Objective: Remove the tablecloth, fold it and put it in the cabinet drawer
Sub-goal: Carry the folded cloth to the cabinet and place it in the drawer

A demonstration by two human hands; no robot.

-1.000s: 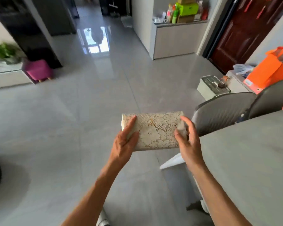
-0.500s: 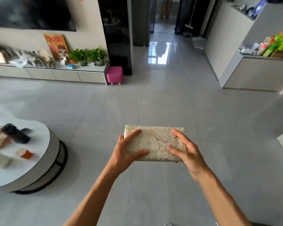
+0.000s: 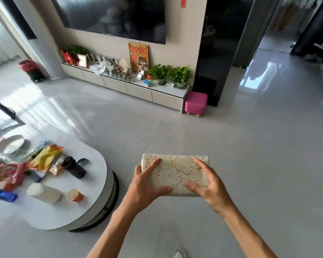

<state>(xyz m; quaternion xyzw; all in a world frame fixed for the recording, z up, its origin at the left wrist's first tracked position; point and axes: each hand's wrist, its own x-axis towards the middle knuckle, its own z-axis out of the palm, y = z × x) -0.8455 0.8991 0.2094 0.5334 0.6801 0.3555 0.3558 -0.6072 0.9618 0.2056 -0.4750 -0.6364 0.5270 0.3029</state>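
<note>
The cream lace tablecloth [image 3: 176, 171], folded into a thick rectangle, is carried in front of me above the grey floor. My left hand [image 3: 145, 185] grips its left end, fingers over the top and thumb along the near edge. My right hand [image 3: 207, 185] grips the right end the same way. A long low cabinet [image 3: 138, 91] with a row of shut drawer fronts runs along the far wall under the big dark TV.
A round white coffee table [image 3: 93, 183] stands at the left, loaded with snack bags, a black bottle [image 3: 74, 167], a white jar and an orange paper cup [image 3: 75, 194]. A pink stool [image 3: 195, 103] sits at the cabinet's right end. Potted plants and frames top the cabinet.
My view has swung left: the dining table and chairs left the frame, and the coffee table and the TV cabinet came into view. Both hands keep the same hold on the folded cloth.
</note>
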